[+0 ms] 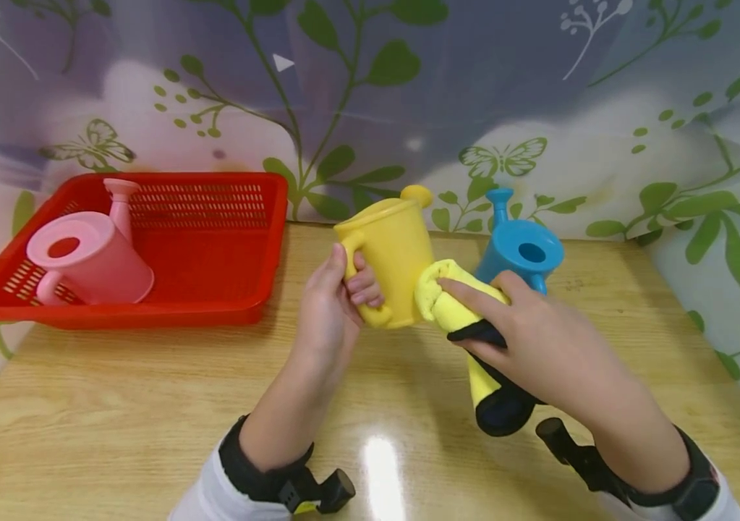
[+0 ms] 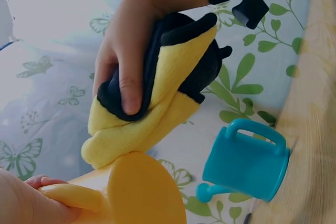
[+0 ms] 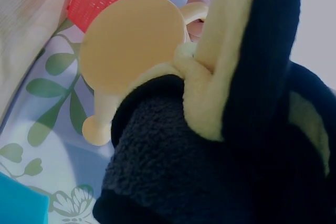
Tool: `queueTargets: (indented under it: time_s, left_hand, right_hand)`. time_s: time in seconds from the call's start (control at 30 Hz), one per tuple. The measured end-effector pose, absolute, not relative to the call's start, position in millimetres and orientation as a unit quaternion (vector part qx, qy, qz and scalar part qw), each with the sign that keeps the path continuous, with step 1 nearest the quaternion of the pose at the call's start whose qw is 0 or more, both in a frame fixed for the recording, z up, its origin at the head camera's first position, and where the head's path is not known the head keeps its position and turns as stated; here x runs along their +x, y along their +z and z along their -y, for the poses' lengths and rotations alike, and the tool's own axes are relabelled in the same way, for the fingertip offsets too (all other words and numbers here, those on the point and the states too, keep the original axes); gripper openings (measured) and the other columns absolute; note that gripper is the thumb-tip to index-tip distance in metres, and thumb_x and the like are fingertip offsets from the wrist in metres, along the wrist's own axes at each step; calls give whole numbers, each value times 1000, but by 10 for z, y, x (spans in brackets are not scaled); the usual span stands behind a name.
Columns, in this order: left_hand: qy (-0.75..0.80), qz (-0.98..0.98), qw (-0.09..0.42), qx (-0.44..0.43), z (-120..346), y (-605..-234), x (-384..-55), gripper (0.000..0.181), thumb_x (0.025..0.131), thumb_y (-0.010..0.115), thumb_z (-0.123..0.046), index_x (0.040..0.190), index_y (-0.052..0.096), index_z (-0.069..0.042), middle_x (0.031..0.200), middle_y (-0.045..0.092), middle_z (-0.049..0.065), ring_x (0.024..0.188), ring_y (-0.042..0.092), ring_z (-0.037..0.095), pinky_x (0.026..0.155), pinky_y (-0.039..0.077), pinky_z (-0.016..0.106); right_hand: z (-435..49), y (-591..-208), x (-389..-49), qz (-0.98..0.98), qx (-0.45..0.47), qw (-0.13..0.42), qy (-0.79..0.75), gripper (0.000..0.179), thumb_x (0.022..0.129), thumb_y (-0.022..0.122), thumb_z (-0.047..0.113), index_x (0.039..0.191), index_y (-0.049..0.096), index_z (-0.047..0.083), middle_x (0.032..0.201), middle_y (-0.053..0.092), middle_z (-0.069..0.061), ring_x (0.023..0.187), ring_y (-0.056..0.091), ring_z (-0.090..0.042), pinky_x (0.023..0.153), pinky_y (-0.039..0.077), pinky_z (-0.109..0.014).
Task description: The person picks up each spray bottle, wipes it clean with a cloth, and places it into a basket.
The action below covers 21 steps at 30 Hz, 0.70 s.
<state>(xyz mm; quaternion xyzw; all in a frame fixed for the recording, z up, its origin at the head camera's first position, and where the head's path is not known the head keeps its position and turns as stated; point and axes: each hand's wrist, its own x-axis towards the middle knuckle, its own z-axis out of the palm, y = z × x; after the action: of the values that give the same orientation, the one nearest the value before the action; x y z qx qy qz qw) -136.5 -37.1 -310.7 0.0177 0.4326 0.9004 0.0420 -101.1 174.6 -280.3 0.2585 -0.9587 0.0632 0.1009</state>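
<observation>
My left hand (image 1: 337, 293) grips the handle of a yellow toy watering can (image 1: 398, 257), holding it up over the table and slightly tilted. In my right hand (image 1: 532, 340) is a folded yellow-and-black cloth (image 1: 457, 304), pinched between thumb and fingers. The cloth's yellow end meets the lower right side of the can, near its base. From the left wrist view, the cloth (image 2: 163, 87) lies against the yellow can (image 2: 144, 192) close to its bottom. The right wrist view shows the can's round base (image 3: 131, 45), with the cloth (image 3: 173, 140) covering much of the frame.
A red plastic basket (image 1: 213, 315) stands at the left with a pink watering can (image 1: 105, 264) inside. Behind my right hand, a blue watering can (image 1: 506, 250) stands on the wooden table (image 1: 148, 405). A leaf-patterned curtain (image 1: 226, 94) hangs along the back.
</observation>
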Motion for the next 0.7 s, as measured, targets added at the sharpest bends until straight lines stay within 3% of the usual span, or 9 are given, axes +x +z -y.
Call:
queueTargets:
  time_s: [0.37, 0.7]
  left_hand:
    - [906, -423, 22, 20, 401, -3068, -1369, 33, 107, 23, -30, 83, 40, -13, 65, 30, -5, 55, 30, 7, 62, 32, 21]
    - [895, -443, 31, 31, 385, -3096, -1368, 33, 107, 24, -28, 82, 40, -13, 65, 30, -4, 56, 30, 8, 62, 33, 22]
  right_hand:
    - [-1852, -2836, -951, 962, 261, 60, 55, 62, 83, 75, 35, 140, 51, 28, 95, 50, -11, 45, 32, -8, 42, 29, -23]
    - [-1860, -2811, -967, 962, 261, 59, 51, 61, 82, 76, 35, 138, 52, 28, 93, 50, -10, 44, 32, -8, 41, 29, -22]
